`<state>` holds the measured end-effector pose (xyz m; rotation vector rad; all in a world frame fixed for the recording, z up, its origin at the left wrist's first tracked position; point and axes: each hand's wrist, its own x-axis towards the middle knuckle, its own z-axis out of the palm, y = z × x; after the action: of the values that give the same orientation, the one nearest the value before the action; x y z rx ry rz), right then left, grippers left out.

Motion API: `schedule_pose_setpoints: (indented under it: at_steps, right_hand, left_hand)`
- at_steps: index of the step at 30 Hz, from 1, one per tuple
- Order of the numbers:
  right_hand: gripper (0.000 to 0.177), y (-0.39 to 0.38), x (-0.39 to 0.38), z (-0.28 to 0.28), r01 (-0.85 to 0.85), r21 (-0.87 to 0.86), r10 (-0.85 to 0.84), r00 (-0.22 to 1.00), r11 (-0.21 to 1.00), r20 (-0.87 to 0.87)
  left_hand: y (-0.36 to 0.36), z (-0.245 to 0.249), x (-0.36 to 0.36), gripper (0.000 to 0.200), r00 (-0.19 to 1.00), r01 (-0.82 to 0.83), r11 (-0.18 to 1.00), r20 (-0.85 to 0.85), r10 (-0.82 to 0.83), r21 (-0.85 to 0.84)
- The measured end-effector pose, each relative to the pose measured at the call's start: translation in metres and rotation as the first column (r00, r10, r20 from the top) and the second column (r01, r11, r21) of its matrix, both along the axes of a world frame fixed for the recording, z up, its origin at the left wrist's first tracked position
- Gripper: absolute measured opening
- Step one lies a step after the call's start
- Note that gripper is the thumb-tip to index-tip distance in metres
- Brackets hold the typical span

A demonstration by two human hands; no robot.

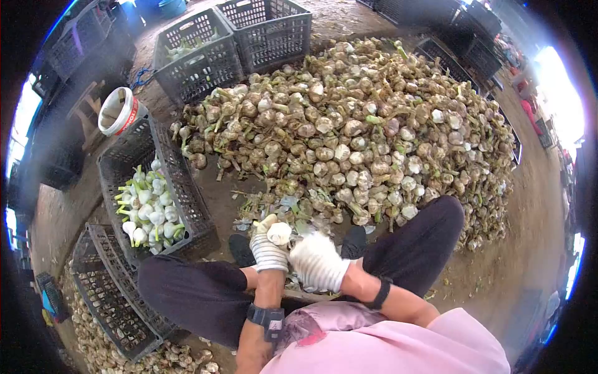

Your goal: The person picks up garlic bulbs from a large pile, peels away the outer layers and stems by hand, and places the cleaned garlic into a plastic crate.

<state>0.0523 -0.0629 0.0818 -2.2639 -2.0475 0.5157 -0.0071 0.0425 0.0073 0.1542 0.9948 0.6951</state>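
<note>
White, striped gloves cover both hands in the head view, which meet low in the middle, between the bent knees. The left hand (269, 254) has its fingers closed around a pale garlic bulb (279, 234); the bulb sits at the top of that glove, its rounded white face showing beside the fingertips, on the side towards the other hand. The right hand (319, 260) is just beside it, blurred, its fingers curled in; whether they are clamped on anything I cannot tell.

Beyond the gloves, papery scraps (289, 203) litter the ground, and past them spreads a broad heap of soiled garlic (355, 134), stems and roots attached. Left of the hands, a black plastic crate (182, 181) holds cleaned bulbs (149, 209) with short green stems. A white bucket (118, 112) is near its far end, and another black crate (115, 299) stands by the left knee, dark trousers (187, 293) beside it.
</note>
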Motion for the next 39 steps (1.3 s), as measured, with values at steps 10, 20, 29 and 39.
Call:
schedule_pose_setpoints:
  at_steps: [10,20,29,39]
  right_hand:
    - [0.027,0.022,0.019,-0.035,0.828,0.258,-0.489,0.514,0.498,-0.705]
    - [0.058,0.044,0.059,-0.120,0.611,-0.614,-0.649,-0.207,0.499,-0.732]
    - [0.045,0.036,0.036,-0.136,0.256,-0.856,-0.320,-0.848,0.448,-0.422]
    - [0.032,0.235,0.138,0.035,0.640,-0.147,0.175,-0.411,0.754,-0.895]
  left_hand:
    - [-0.017,0.026,0.014,0.012,0.939,0.132,0.954,-0.343,-0.033,0.268]
    - [-0.012,-0.009,0.013,0.010,0.894,0.311,0.824,-0.441,-0.083,0.474]
    - [0.007,-0.017,0.006,0.036,0.860,0.281,0.940,-0.486,-0.157,0.193]
    - [0.012,-0.041,-0.007,0.024,0.929,0.158,0.984,-0.325,-0.176,-0.080]
